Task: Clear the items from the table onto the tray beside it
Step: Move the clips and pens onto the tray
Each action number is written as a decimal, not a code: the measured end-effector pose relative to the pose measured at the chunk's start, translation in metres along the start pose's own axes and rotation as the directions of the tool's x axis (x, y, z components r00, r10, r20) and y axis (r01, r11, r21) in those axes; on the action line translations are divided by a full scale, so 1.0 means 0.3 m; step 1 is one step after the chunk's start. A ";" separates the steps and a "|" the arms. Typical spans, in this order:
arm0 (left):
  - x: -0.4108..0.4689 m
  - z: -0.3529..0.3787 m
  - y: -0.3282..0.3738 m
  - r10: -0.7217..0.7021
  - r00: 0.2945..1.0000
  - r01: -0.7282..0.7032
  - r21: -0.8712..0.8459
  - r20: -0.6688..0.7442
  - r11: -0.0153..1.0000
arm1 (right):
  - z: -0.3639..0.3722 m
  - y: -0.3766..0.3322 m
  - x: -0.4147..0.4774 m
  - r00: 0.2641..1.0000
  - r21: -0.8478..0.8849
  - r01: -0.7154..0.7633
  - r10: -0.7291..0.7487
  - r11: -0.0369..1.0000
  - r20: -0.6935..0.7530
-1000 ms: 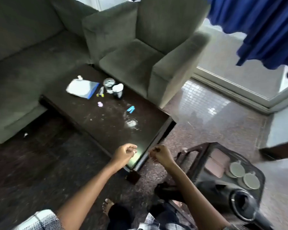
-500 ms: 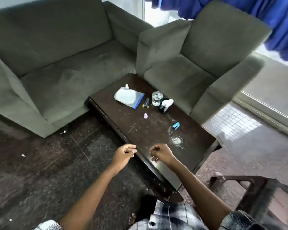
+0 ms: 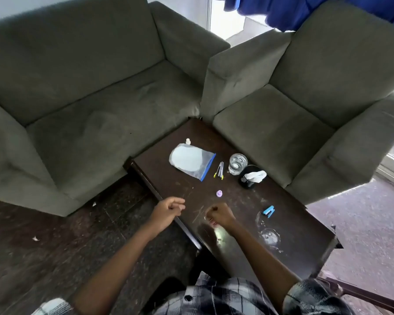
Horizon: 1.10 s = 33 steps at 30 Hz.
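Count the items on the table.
7: small bottle, zip bag, metal tool, glass, black cup at the far end; purple cap mid-table; blue stapler right. Clear patch beside it: cannot tell.

No legible text or labels anywhere.

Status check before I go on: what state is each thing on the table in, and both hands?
Glass: upright, water inside.
Black cup: upright, white tissue inside.
Zip bag: lying flat.
Blue stapler: lying on the table.
Left hand: fingers curled, holding nothing.
Right hand: fingers curled, holding nothing.
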<state>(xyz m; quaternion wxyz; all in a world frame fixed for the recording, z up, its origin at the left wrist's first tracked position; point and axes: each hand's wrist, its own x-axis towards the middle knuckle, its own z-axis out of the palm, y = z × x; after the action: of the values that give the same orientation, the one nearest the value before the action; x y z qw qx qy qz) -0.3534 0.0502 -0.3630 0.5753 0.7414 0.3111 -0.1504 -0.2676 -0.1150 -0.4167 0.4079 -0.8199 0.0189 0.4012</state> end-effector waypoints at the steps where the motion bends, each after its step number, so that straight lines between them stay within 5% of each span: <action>1: 0.034 -0.021 0.022 -0.004 1.000 0.004 0.002 0.010 1.000 | -0.008 -0.020 0.036 1.000 -0.009 -0.003 0.003 1.000 -0.004; 13: 0.507 -0.185 0.176 0.003 0.983 -0.032 0.155 0.185 0.987 | -0.084 -0.178 0.475 0.938 -0.112 -0.193 0.149 0.975 -0.313; 24: 0.912 -0.348 0.182 -0.081 0.941 0.006 0.225 0.328 0.974 | -0.009 -0.076 0.970 0.925 -0.345 -0.379 0.350 0.859 -0.146; 28: 0.939 -0.399 0.157 -0.129 0.925 0.055 0.211 0.357 0.976 | 0.025 -0.080 0.974 0.887 -0.282 -0.445 0.376 0.850 -0.266; 33: 0.933 -0.404 0.166 -0.152 0.922 0.068 0.237 0.356 0.969 | 0.017 -0.128 0.916 0.824 0.125 -0.403 0.419 0.907 -0.382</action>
<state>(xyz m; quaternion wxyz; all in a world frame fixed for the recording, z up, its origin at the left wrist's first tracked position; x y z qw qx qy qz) -0.1249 0.2384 -0.4523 0.5286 0.7399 0.2194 -0.3536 -0.0709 -0.0045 -0.5785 0.3151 -0.8529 0.2854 0.3031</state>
